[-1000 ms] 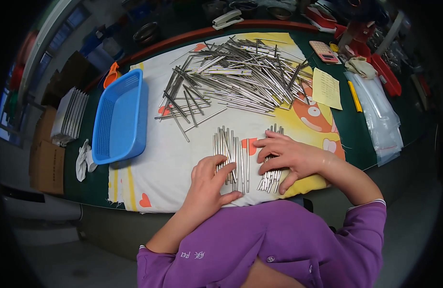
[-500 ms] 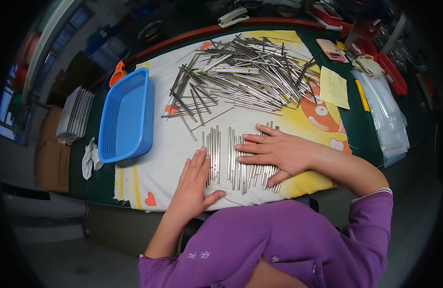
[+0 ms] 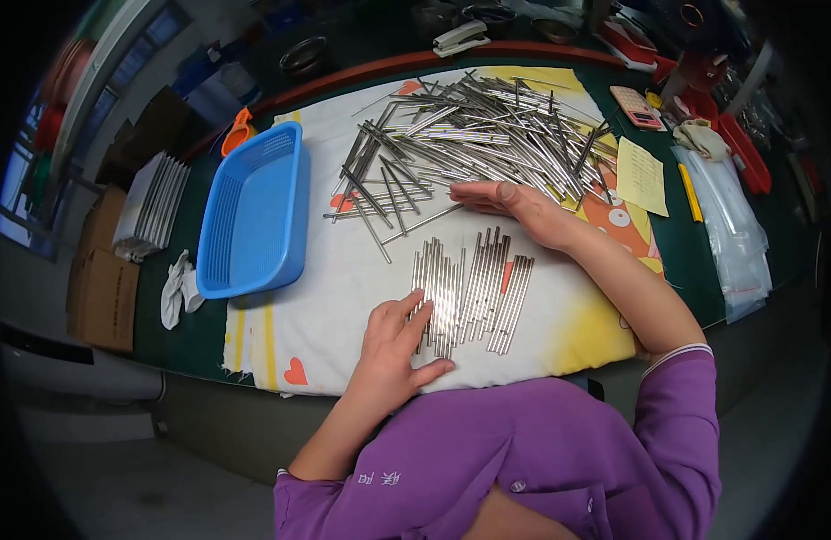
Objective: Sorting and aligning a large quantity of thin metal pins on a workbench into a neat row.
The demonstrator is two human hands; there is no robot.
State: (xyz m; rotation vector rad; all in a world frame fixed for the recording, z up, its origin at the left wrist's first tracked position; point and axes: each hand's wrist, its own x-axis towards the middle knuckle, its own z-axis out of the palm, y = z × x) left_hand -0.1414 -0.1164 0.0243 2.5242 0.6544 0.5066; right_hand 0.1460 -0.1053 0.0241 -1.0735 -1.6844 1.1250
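Note:
Several thin metal rods (image 3: 443, 301) lie side by side on a white patterned cloth (image 3: 343, 306) in front of me, roughly upright in view with uneven ends. My left hand (image 3: 393, 346) rests at their left edge, its fingertips on the outer rods and its thumb spread near their lower ends. Above the row, my right hand (image 3: 519, 211) is turned on its side with its fingers stretched out together, at the near edge of a large jumbled heap of metal rods (image 3: 487, 144). Nothing shows in either hand.
To the left stands a blue plastic basket (image 3: 253, 225), with white gloves (image 3: 177, 290) and an orange tool (image 3: 239, 132) beside it. At right are a yellow paper note (image 3: 641, 177), a yellow marker-like stick (image 3: 690, 193), clear plastic bags (image 3: 726, 238) and a pink calculator (image 3: 637, 108).
My right hand has lifted off the row and moved up to the heap, turning onto its side. My left hand has shifted right, and the rods there lie closer together.

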